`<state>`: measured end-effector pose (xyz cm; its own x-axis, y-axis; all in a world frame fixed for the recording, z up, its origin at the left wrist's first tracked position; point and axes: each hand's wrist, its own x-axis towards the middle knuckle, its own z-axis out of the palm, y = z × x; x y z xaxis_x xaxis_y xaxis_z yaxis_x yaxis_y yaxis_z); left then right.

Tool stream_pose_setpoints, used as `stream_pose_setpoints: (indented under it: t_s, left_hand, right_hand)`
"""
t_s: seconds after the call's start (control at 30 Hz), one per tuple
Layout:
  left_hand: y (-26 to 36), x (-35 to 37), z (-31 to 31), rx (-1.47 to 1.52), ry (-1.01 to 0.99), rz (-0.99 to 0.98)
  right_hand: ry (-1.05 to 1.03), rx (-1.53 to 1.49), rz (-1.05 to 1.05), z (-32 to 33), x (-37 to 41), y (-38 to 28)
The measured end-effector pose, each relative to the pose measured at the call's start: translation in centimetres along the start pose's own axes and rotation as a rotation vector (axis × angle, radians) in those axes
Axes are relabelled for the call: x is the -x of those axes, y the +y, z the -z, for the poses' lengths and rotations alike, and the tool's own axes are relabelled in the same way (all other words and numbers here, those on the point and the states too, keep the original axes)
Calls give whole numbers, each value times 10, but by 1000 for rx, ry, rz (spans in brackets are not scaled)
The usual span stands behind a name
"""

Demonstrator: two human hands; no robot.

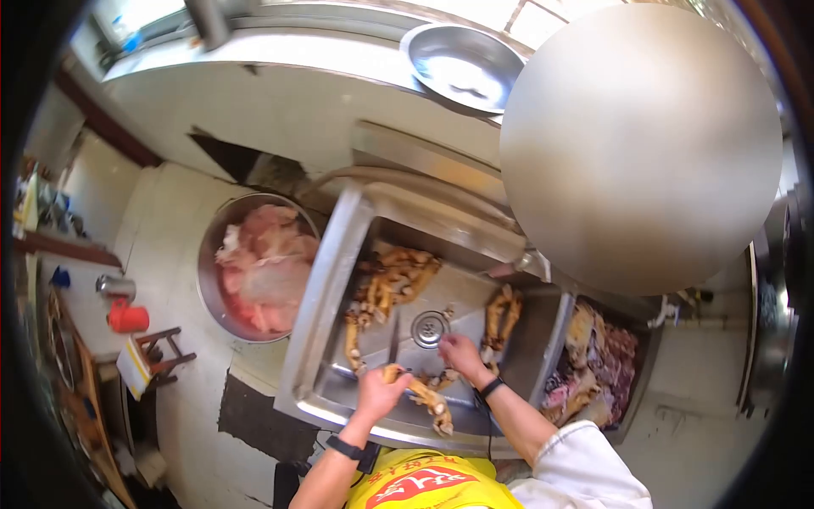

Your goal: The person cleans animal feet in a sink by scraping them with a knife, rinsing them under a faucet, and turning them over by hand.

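My left hand is closed round one end of a yellow-brown trotter, over the near side of a steel sink. The trotter's pale, knobbly end points down to the right. My right hand is just right of the round drain, fingers curled together; what they hold, if anything, is too small to make out. Several more trotters are heaped at the basin's far left. Another bent trotter leans against its right wall. A thin dark strip lies left of the drain.
Left of the sink, a large round metal pot on the floor holds pale pink meat. A right-hand compartment is filled with darker meat. A metal bowl sits on the ledge. A small stool and red jug stand left.
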<state>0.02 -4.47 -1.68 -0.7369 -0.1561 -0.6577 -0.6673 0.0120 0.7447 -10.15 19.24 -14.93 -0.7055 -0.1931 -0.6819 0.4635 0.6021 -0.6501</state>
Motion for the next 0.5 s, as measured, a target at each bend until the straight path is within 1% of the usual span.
stream_pose_setpoints:
  t_s: [0.07,0.1,0.17,0.2,0.27,0.3,0.37,0.4,0.47,0.5]
  left_hand:
    - [10,6,2,61,70,21]
    - [9,7,5,44,56,23]
    - [4,10,11,120,137,54]
    - [5,11,13,103,112,62]
    - [11,19,20,200,144,43]
    - [16,22,23,219,142,68]
    - [21,24,23,170,148,71]
    - [22,25,23,136,164,66]
    - [24,25,20,110,167,57]
    - [25,24,17,95,181,43]
  right_hand:
    - [225,-1,121,-10,-35,17]
    - [237,-16,109,-12,-39,8]
    - [418,200,218,-11,-47,-18]
    - [432,190,193,-11,-59,-20]
    - [597,232,55,-12,-77,-21]
    - [601,224,36,-9,-80,-22]
    - [590,352,-95,-3,-73,-36]
    - [592,343,-111,-1,-70,-36]
    - [491,394,-121,4,-71,-33]
    - [494,386,-128,4,-72,-29]
